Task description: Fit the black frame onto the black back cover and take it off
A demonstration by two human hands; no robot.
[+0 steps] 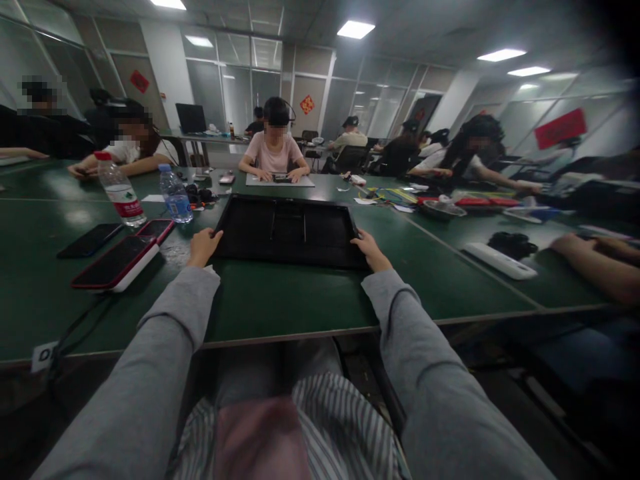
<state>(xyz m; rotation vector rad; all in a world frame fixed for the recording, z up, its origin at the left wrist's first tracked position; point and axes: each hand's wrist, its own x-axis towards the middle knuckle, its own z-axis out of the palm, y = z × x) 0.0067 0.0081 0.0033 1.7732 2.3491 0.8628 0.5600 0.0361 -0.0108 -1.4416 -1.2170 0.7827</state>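
While two bottles (120,193) stand by, each hand (left (203,245), right (371,250)) grips one tray (287,230).

We see a black tray (287,230) of matt plastic lying on the table (300,300), whose dark green top is smooth with a dull sheen. Our sleeves (165,347) are soft grey cloth. The two water bottles (121,190) are clear, glossy plastic, and the phones (115,261) beside them have glossy, glass-like black faces.
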